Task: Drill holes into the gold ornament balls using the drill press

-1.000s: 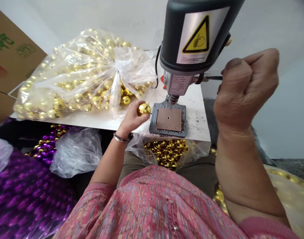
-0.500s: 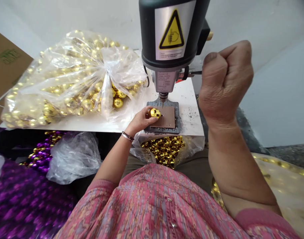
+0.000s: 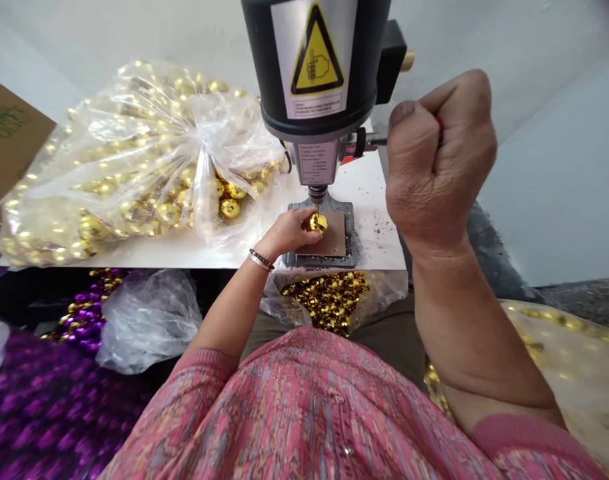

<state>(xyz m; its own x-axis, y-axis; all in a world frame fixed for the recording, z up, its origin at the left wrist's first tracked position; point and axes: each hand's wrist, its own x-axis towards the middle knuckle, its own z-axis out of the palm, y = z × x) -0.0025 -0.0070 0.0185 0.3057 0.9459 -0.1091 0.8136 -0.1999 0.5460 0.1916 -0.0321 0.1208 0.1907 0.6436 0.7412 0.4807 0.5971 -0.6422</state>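
Observation:
A black drill press [image 3: 317, 73] with a yellow warning triangle stands at the table's front. My left hand [image 3: 290, 232] pinches a shiny gold faceted ball [image 3: 318, 223] between thumb and fingers, directly beneath the drill chuck. Under the ball lies a brown square board [image 3: 334, 241] on the grey metal base [image 3: 350, 230]. My right hand [image 3: 442, 163] is closed in a fist round the press's feed lever [image 3: 378, 140], at the right of the motor housing; most of the lever is hidden by the fingers.
A large clear bag of gold balls [image 3: 109, 167] covers the left of the white table [image 3: 374, 200]. Below the front edge, an open bag [image 3: 329, 300] holds gold pieces. Purple balls [image 3: 49, 400] lie lower left, a cardboard box [image 3: 14, 140] at far left. Dark shavings surround the base.
The gold ball in my left hand has moved from beside the drill bit to beneath it. My right hand still grips the lever. The view has shifted slightly.

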